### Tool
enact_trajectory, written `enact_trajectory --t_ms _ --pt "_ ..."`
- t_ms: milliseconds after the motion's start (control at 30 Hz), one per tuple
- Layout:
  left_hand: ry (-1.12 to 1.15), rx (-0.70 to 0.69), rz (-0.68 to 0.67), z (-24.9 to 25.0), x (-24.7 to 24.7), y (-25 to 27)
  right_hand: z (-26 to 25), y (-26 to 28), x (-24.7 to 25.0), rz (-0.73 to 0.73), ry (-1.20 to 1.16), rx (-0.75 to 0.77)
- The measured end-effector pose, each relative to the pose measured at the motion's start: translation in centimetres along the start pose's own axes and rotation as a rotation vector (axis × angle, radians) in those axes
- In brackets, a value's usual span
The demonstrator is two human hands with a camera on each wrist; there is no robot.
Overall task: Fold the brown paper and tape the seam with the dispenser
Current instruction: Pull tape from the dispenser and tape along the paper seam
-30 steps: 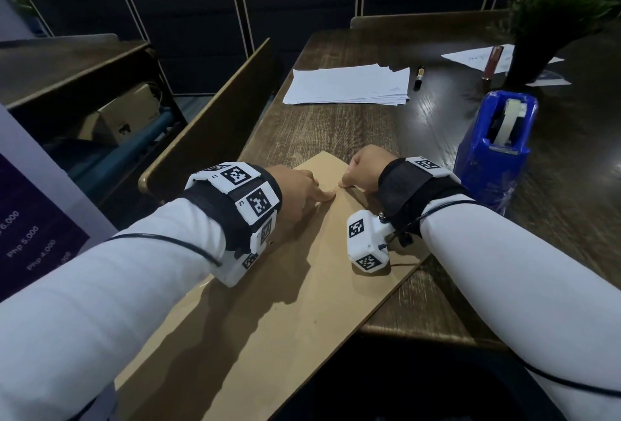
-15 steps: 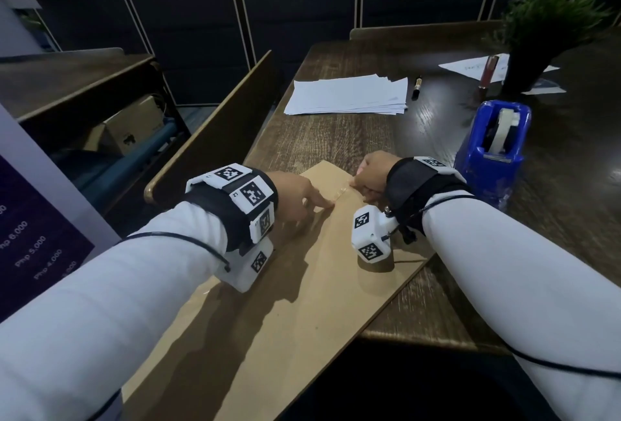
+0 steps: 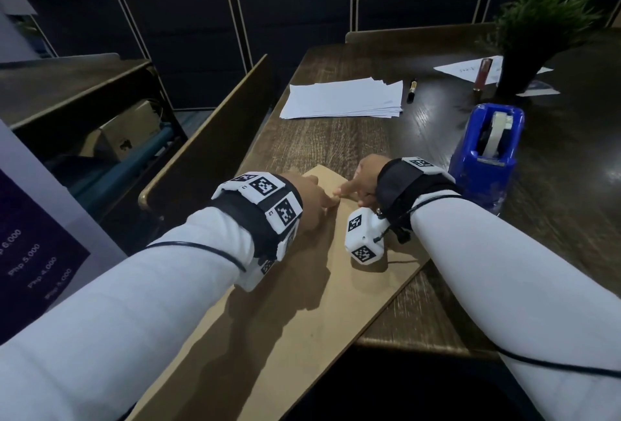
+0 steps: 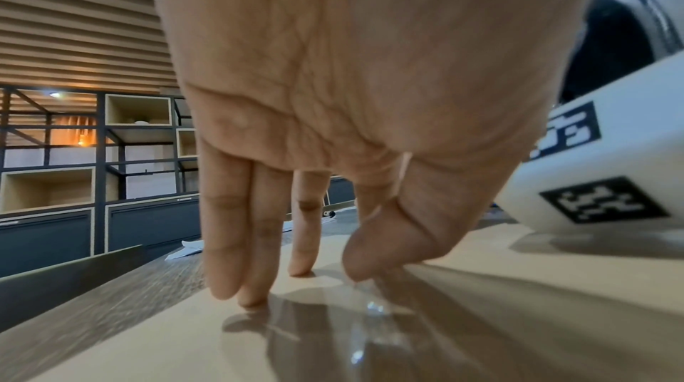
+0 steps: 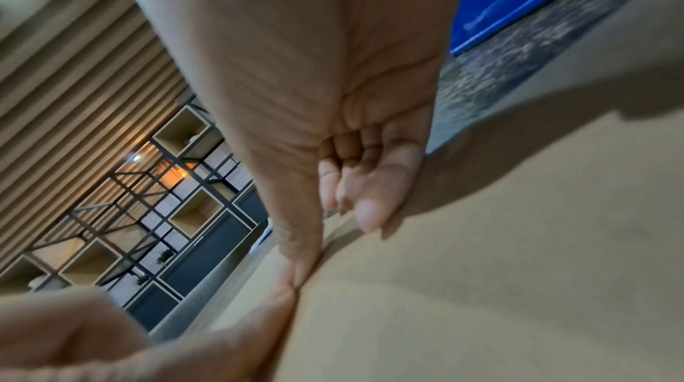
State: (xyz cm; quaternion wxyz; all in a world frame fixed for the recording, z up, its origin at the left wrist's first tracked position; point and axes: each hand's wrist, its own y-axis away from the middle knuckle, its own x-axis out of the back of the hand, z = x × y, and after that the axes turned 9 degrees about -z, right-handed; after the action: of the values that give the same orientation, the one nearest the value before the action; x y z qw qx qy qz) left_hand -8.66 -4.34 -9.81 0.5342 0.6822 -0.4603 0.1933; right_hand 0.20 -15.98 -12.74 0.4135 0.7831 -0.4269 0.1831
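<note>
While both hands still press open-fingered on the brown paper, fingertips now meet.

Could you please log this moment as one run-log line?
left hand: fingertips pressing tape onto brown paper | right hand: thumb pressing seam | dispenser: idle, right of paper

Dim, motion-blurred, wide-angle edge distortion

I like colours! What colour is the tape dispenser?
Blue. The tape dispenser shows best in the head view.
</note>
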Motion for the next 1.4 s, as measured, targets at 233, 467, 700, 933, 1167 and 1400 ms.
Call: enact_trajectory --t_ms 233,467,700,933,1167,1400 --pt "0.038 -0.022 0.039 0.0 -0.2 0.3 -0.1 -1.8 0.6 0.014 0.307 -0.051" --pt "0.071 -0.085 0.067 -0.3 -0.8 0.3 0.0 -2.6 1.2 -0.028 0.27 -0.069" --pt "0.161 -0.161 0.032 -1.8 -1.4 0.2 0.1 -2.1 1.2 -0.039 0.191 -0.064" --pt "0.394 -0.168 0.024 -3.2 -1.6 1.0 0.8 -0.9 1.3 -0.052 -0.076 0.017" --pt "0.239 -0.112 0.024 -1.9 -0.5 0.6 -0.2 -2.2 0.5 0.004 0.531 -0.047" --pt "0.101 -0.102 0.065 -0.9 -0.4 0.3 -0.3 -4.8 1.0 -0.032 0.563 -0.063"
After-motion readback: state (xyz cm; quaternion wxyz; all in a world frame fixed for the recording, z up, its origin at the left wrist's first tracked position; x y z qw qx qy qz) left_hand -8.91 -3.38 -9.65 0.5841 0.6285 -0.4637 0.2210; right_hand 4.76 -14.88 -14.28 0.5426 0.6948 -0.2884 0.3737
